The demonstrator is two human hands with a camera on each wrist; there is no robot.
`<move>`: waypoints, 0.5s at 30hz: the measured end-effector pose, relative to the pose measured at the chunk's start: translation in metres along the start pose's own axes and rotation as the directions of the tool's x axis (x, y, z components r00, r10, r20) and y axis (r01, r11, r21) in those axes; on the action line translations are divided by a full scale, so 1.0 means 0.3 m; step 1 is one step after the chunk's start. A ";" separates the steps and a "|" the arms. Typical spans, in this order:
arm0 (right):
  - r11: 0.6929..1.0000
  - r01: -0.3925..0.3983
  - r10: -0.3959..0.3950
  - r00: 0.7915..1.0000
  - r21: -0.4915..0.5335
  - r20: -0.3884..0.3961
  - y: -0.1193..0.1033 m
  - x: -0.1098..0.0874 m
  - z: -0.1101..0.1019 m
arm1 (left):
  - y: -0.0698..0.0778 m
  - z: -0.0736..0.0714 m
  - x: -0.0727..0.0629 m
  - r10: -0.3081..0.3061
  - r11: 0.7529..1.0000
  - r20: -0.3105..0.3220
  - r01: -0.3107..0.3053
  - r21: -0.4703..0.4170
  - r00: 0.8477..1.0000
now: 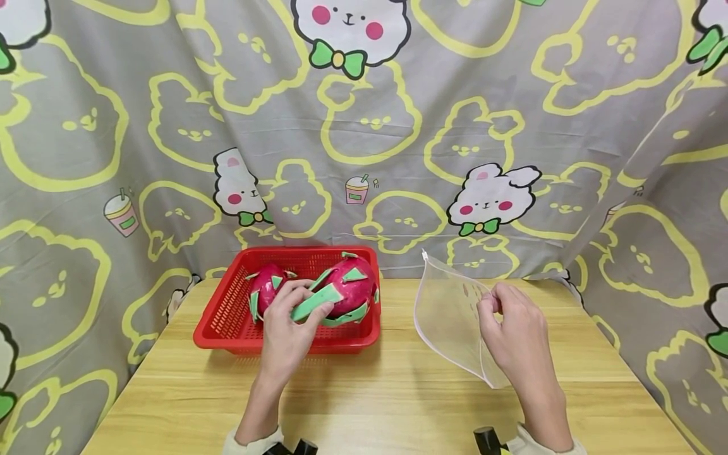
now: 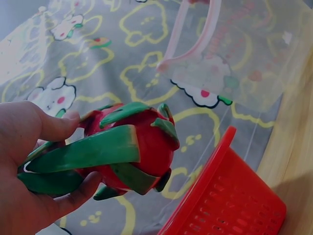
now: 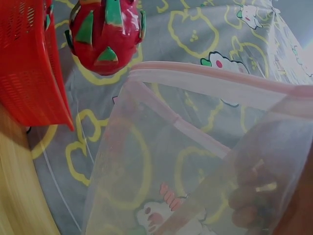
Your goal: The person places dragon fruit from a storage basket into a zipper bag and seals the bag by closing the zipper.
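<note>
In the head view my left hand (image 1: 287,325) holds a dragon fruit (image 1: 355,287), model or real I cannot tell, by its green scaly end over the red basket (image 1: 287,346). The left wrist view has the thumb and fingers curled round the green leaves of this dragon fruit (image 2: 159,139). A second dragon fruit (image 1: 264,292) lies in the basket's left part. To the right, my right hand (image 1: 517,335) pinches the edge of a translucent zip bag (image 1: 446,309) with a pink rim. The bag's mouth gapes, and through its film the right fingers (image 3: 249,200) show blurred.
Under everything is a wooden table (image 1: 364,404). A grey curtain (image 1: 392,177) with yellow outlines and white cartoon animals hangs behind and at both sides. The basket's perforated wall (image 3: 29,73) stands to the left of the bag.
</note>
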State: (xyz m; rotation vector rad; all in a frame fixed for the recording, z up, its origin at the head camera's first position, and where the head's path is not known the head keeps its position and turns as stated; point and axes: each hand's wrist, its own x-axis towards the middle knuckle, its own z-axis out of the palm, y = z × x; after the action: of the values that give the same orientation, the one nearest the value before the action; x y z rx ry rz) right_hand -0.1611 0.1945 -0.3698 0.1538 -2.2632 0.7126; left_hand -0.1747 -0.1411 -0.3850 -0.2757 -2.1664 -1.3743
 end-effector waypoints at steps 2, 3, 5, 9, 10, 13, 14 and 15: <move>1.000 0.000 0.000 1.000 0.001 -0.001 0.000 0.000 0.000 | 0.000 -0.001 0.000 -0.001 1.000 0.000 0.001 0.002 1.000; 1.000 0.001 -0.001 1.000 0.002 -0.001 0.000 0.000 0.000 | 0.001 -0.002 0.000 -0.001 1.000 0.000 0.001 0.002 1.000; 1.000 0.001 -0.001 1.000 0.003 0.000 0.000 0.001 0.000 | 0.002 -0.003 0.000 -0.001 1.000 0.000 0.001 0.000 1.000; 1.000 -0.002 0.002 1.000 0.002 0.004 -0.001 0.001 0.000 | 0.008 -0.007 -0.001 -0.010 1.000 0.008 0.010 -0.025 1.000; 1.000 -0.003 0.003 1.000 0.001 0.005 -0.001 0.001 0.000 | 0.011 -0.007 -0.002 -0.013 0.999 0.012 0.014 -0.034 1.000; 1.000 -0.006 0.006 1.000 -0.001 0.008 -0.002 0.001 0.000 | 0.016 -0.009 -0.002 -0.019 0.998 0.021 0.020 -0.055 1.000; 1.000 -0.007 0.007 1.000 -0.001 0.008 -0.002 0.000 0.000 | 0.017 -0.010 -0.002 -0.018 0.998 0.023 0.019 -0.060 1.000; 1.000 -0.008 0.008 1.000 -0.001 0.009 -0.002 0.000 0.000 | 0.020 -0.010 -0.002 -0.016 0.998 0.024 0.017 -0.067 1.000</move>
State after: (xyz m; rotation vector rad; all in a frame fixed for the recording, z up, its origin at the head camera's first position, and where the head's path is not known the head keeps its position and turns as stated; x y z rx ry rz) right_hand -0.1610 0.1940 -0.3695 0.1477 -2.2741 0.7163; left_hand -0.1703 -0.1410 -0.3798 -0.3012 -2.1484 -1.4617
